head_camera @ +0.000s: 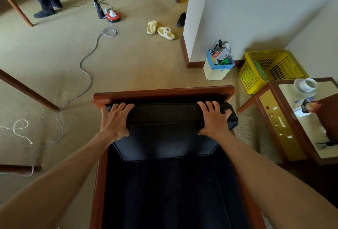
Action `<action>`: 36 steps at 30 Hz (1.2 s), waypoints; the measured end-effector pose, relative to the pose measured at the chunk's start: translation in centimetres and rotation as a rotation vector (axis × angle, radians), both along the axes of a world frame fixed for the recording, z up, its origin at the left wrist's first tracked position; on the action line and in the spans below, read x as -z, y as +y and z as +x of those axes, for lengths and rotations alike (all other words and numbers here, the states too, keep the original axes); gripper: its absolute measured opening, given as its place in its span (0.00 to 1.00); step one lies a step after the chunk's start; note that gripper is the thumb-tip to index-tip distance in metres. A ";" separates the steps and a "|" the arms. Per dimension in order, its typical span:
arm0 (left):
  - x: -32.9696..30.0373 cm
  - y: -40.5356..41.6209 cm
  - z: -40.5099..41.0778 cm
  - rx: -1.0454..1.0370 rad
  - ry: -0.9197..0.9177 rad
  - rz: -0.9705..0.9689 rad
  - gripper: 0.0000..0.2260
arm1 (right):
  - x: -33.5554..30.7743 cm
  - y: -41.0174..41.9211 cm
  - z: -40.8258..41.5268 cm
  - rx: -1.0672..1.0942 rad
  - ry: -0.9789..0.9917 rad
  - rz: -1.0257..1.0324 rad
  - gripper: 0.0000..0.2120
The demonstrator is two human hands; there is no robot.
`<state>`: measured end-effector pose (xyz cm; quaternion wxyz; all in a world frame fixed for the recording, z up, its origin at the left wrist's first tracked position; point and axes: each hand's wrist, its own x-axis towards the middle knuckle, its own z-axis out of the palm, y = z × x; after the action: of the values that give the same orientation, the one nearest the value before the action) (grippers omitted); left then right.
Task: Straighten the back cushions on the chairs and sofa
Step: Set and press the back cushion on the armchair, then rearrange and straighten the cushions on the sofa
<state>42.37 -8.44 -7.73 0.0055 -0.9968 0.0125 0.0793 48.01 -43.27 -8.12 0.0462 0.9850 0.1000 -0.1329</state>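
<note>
A dark back cushion (165, 133) leans against the red-brown wooden back rail (164, 92) of an armchair directly below me. My left hand (115, 121) grips the cushion's top left corner, fingers over the top edge and thumb on the front. My right hand (214, 119) grips the top right corner the same way. The dark seat cushion (164, 192) fills the chair below it.
A side table (300, 124) with a cup (308, 84) stands to the right. A yellow basket (256, 75) and a full paper bin (217, 68) sit by the wall. Cables (86, 75), yellow slippers (161, 30) and a person's legs (45, 0) are on the carpet beyond.
</note>
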 end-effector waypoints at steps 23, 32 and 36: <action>-16.2 -12.0 2.5 0.071 0.158 -0.297 0.21 | -16.2 -1.8 -2.0 0.072 0.043 0.278 0.25; -32.9 -36.3 -1.1 0.448 -0.101 -0.424 0.13 | -34.2 -22.8 -14.5 0.389 -0.237 0.359 0.19; -38.0 -49.1 -8.6 0.638 -0.158 -0.454 0.13 | -38.9 -33.9 -25.0 0.570 -0.362 0.348 0.17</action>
<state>33.81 -57.56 30.30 -0.1898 -0.9217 0.3383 -0.0079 22.97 -77.14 30.77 -0.1437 0.9739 -0.1669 0.0546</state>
